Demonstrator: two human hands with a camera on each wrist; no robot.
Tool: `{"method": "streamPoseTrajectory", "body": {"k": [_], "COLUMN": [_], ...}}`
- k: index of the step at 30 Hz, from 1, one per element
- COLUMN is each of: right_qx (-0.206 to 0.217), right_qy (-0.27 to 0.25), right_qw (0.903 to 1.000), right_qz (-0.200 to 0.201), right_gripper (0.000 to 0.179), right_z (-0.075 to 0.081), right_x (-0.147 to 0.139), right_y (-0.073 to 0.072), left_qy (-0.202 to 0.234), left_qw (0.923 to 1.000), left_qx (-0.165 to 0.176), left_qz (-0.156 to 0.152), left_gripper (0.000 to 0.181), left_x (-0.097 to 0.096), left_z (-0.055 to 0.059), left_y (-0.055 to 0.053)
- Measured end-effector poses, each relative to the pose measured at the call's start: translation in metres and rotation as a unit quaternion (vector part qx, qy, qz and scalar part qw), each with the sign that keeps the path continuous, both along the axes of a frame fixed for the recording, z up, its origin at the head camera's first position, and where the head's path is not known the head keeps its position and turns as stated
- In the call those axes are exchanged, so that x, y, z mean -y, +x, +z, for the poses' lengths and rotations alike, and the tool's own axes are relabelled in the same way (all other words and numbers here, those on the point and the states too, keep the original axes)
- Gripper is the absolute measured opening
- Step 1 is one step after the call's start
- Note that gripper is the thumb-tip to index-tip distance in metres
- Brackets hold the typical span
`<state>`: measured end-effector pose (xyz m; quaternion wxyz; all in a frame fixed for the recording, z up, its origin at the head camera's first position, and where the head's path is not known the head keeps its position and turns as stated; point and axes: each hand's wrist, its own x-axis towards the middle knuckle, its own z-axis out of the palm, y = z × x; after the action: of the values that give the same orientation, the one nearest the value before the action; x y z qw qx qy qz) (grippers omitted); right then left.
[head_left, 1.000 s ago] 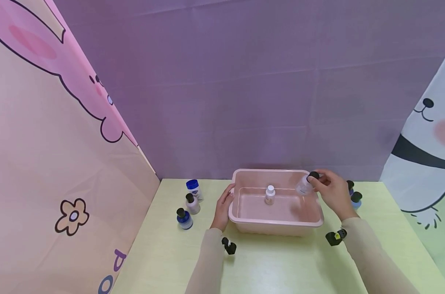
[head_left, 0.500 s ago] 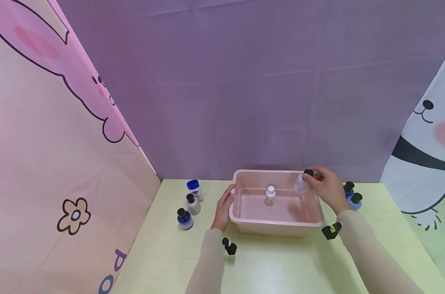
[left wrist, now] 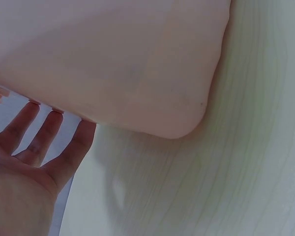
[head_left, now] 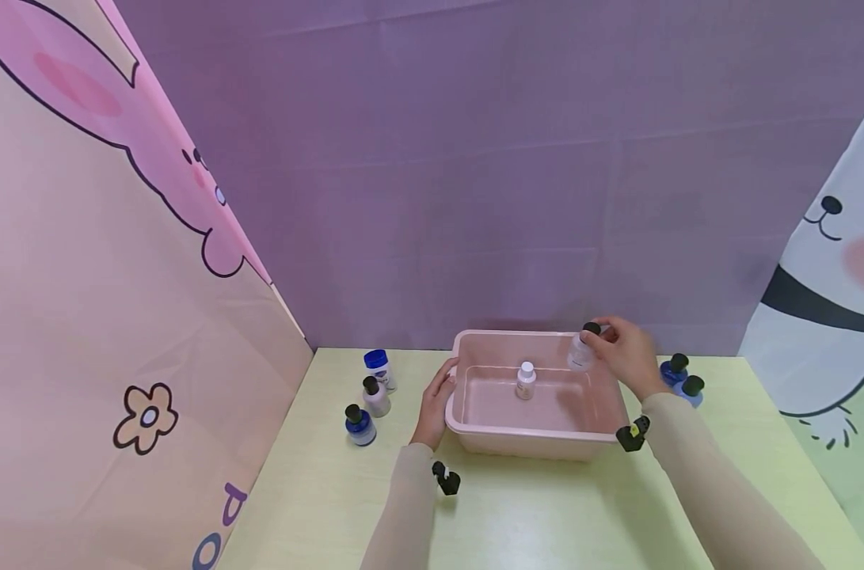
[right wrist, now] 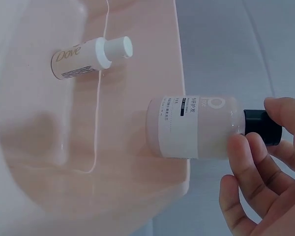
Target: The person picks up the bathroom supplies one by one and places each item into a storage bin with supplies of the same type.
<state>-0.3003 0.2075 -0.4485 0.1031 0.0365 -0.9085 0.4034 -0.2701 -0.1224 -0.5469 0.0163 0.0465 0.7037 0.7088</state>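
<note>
My right hand (head_left: 627,356) pinches the black cap of a clear, pale pink bottle (head_left: 580,353) with a white label. The bottle is tilted inside the back right corner of the pink plastic basin (head_left: 524,443), near the wall; the right wrist view shows the cap between thumb and fingers (right wrist: 248,167). A small white Dove bottle (head_left: 525,381) stands in the basin. Against the basin's left side rests my left hand (head_left: 432,404); the left wrist view shows its fairly straight fingers (left wrist: 71,152) touching under the rim, the thumb hidden.
Left of the basin stand a blue-capped white jar (head_left: 380,370), a black-capped pale bottle (head_left: 376,397) and a dark blue bottle (head_left: 360,427). On the right are another dark blue bottle (head_left: 674,369) and a light blue bottle (head_left: 689,390). Purple cloth (head_left: 432,198) hangs behind the table.
My right hand has moved left and slightly back with the pale bottle, along the basin's back right corner. My left hand stays at the basin's left rim.
</note>
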Motion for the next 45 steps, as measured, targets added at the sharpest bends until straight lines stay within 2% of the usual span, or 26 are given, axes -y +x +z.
{"method": "streamPoseTrajectory", "body": {"k": [8, 13, 20, 25, 28, 36, 43, 45], "right_qx": [-0.001, 0.013, 0.018, 0.013, 0.024, 0.068, 0.078, 0.085], "right_qy": [0.027, 0.037, 0.051, 0.052, 0.056, 0.060, 0.071, 0.073], "right_qw": [0.9996, 0.9992, 0.9985, 0.9985, 0.9981, 0.9958, 0.9943, 0.9935], "right_qz": [-0.006, -0.007, -0.010, -0.004, -0.003, 0.005, 0.016, 0.018], "right_gripper": [0.044, 0.046, 0.047, 0.044, 0.042, 0.042, 0.039, 0.038], "right_z": [-0.006, -0.009, -0.016, -0.019, -0.018, -0.014, -0.014, -0.013], "right_x": [0.001, 0.002, 0.002, 0.004, 0.006, 0.008, 0.007, 0.007], "right_y": [-0.007, -0.012, -0.022, -0.028, -0.030, -0.032, -0.033, -0.034], "left_qy": [-0.006, -0.009, 0.009, 0.008, 0.011, 0.011, -0.002, 0.001], "left_qw": [1.0000, 0.9999, 0.9999, 0.9998, 0.9998, 0.9999, 0.9999, 1.0000], "left_qx": [-0.003, -0.008, 0.004, -0.006, -0.009, 0.005, -0.002, -0.001], "left_qz": [-0.001, -0.001, 0.005, 0.016, 0.015, -0.003, -0.010, -0.009], "left_gripper": [0.041, 0.042, 0.043, 0.044, 0.045, 0.043, 0.044, 0.044], "left_x": [-0.001, 0.000, 0.001, -0.001, -0.001, 0.000, 0.000, 0.000], "left_z": [0.002, 0.000, -0.025, -0.028, -0.028, -0.023, 0.001, 0.005], "left_y": [0.002, 0.000, -0.015, -0.016, -0.015, -0.013, 0.000, 0.002]}}
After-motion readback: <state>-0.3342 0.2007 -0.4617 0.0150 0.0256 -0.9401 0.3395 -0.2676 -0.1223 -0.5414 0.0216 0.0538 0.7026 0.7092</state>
